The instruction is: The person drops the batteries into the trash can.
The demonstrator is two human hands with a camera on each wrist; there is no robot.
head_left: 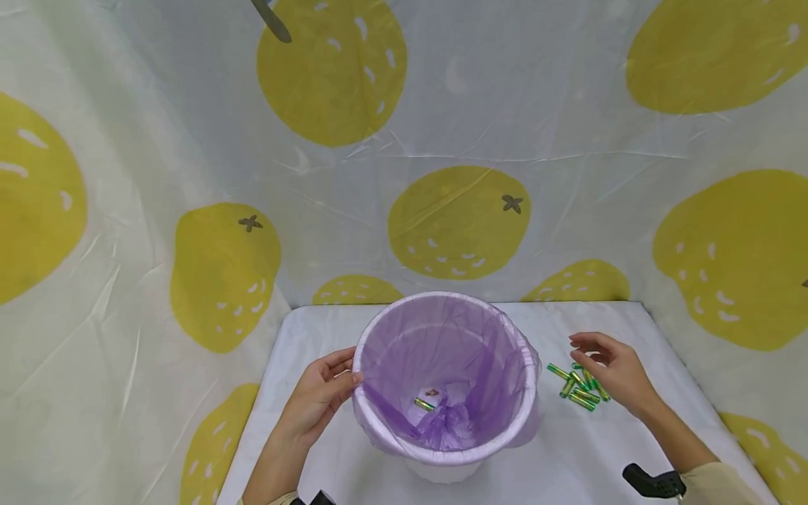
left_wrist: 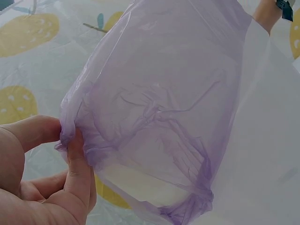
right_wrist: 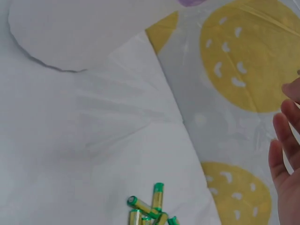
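Note:
A white trash bin lined with a thin purple bag stands on the white table. My left hand grips its left rim, thumb over the top and fingers outside; in the left wrist view that hand pinches the bag's folded edge. Inside, at the bottom, lie a green-and-gold battery and a small brownish piece. To the bin's right, my right hand hovers over a loose pile of batteries, its fingers loosely bent and nothing between them. The right wrist view shows these batteries below the hand.
The white-covered table runs back to a hanging cloth printed with yellow fruit, which also closes off both sides. Dark straps with small devices sit on the wrists.

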